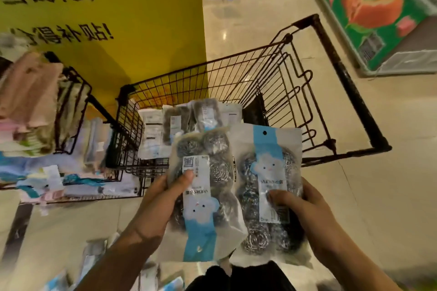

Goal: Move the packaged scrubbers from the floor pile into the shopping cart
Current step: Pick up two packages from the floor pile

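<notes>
My left hand [163, 198] grips a clear pack of steel-wool scrubbers [203, 196] with a blue and white label, thumb on its front. My right hand [305, 210] grips a second such pack [267, 172], thumb pressed on the label. Both packs are held side by side just in front of the black wire shopping cart [236, 71]. Several more scrubber packs [189, 118] lie inside the cart. Loose packs [94, 253] lie on the floor at the lower left, blurred.
A yellow wall with black lettering [118, 19] stands behind the cart. A wire rack of cloths and packaged goods [47, 125] is at the left. A green chest freezer [378, 19] sits at the upper right on the beige tiled floor [390, 184].
</notes>
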Demonstrator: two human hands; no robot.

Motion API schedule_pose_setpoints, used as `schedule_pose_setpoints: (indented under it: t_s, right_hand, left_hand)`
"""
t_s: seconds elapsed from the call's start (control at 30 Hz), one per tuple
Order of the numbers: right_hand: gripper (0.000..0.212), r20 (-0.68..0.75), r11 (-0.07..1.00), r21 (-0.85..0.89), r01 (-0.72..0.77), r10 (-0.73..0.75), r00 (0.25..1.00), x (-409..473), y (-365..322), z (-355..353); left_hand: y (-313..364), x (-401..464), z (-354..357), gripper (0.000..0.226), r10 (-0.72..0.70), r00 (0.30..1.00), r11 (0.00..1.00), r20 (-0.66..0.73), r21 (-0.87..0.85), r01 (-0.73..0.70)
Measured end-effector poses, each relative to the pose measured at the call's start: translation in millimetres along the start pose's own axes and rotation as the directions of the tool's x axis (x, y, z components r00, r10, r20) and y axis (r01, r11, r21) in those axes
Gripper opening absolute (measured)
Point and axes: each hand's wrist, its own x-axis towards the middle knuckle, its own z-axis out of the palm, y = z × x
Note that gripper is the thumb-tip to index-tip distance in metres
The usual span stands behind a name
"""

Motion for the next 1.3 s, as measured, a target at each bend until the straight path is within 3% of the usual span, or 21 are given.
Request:
schedule_pose_setpoints:
  t_s: [0.23, 0.33, 0.43, 0.47, 0.53, 0.57, 0.67, 0.77, 1.03, 1.17, 1.3]
  right_hand:
    - [0.033, 0.009, 0.995, 0.041, -0.089, 0.089, 0.996, 130, -36, 7]
    - [0.035, 0.028, 0.991, 0.022, -0.133, 0.132, 0.991, 184, -49, 15]
    - [0.034, 0.020, 0.986, -0.017, -0.163, 0.164, 0.986, 241, -56, 27]
    - [0.034, 0.012, 0.985, -0.035, -0.166, 0.167, 0.986, 261, -54, 32]
    - [0.029, -0.002, 0.983, -0.084, -0.161, 0.162, 0.987, 308, -43, 42]
    - [0.026, -0.010, 0.982, -0.108, -0.157, 0.157, 0.988, 334, -34, 48]
    - [0.026, -0.067, 0.977, -0.137, -0.164, 0.156, 0.985, 400, 1, 65]
    - [0.030, -0.128, 0.965, -0.173, -0.195, 0.174, 0.976, 448, 33, 79]
    - [0.035, -0.264, 0.923, -0.328, -0.199, 0.113, 0.958, 492, 59, 102]
    - [0.037, -0.296, 0.895, -0.411, -0.176, 0.052, 0.954, 490, 61, 108]
    - [0.061, -0.280, 0.842, -0.524, -0.131, -0.025, 0.960, 469, 56, 106]
  left_hand:
    - [40, 106, 17, 0.062, -0.095, 0.993, 0.991, -0.074, 0.082, 0.101]
    - [54, 152, 17, 0.060, -0.141, 0.985, 0.987, -0.095, 0.068, 0.148]
    - [55, 209, 13, 0.079, -0.194, 0.972, 0.975, -0.133, 0.082, 0.206]
    - [53, 231, 13, 0.069, -0.195, 0.971, 0.972, -0.142, 0.108, 0.211]
    - [42, 282, 14, 0.025, -0.195, 0.968, 0.966, -0.161, 0.138, 0.217]
    - [37, 308, 14, 0.019, -0.211, 0.964, 0.962, -0.162, 0.140, 0.235]
    - [6, 384, 2, 0.069, -0.260, 0.954, 0.952, -0.150, 0.129, 0.279]
    - [-20, 437, -7, 0.044, -0.225, 0.955, 0.938, -0.191, 0.222, 0.266]
    - [-45, 486, -1, 0.020, -0.128, 0.970, 0.927, -0.206, 0.324, 0.191]
    - [-43, 481, 13, 0.037, -0.095, 0.943, 0.889, -0.318, 0.399, 0.224]
    - [-38, 468, 20, 0.056, -0.038, 0.939, 0.860, -0.341, 0.467, 0.204]
